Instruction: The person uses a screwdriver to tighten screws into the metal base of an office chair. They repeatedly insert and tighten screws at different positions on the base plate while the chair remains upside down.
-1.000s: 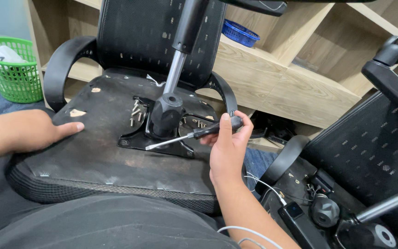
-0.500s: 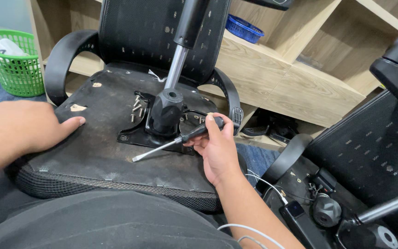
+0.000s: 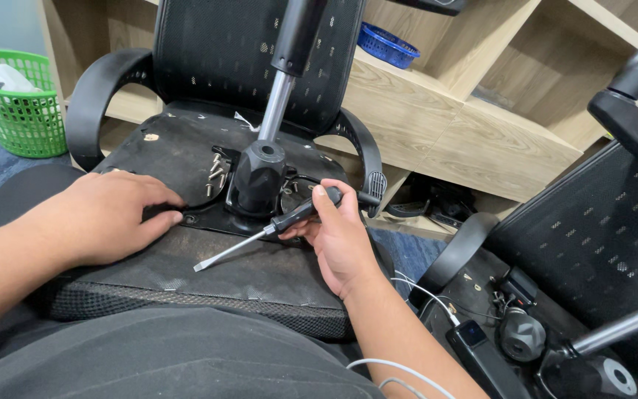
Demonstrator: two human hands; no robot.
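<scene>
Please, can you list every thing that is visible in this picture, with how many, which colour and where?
overturned office chair: one, black, centre, underside of the seat facing up
gas lift column: one, silver and black, standing up from the seat mechanism
loose screws: several, silver, on the metal plate left of the column
screwdriver: one, black handle, flat tip pointing lower left
basket: one, green, upper left on the floor
small basket: one, blue, on the wooden shelf
second chair: one, black, right
left hand: one, flat on the seat underside
right hand: one, holding the screwdriver handle
</scene>
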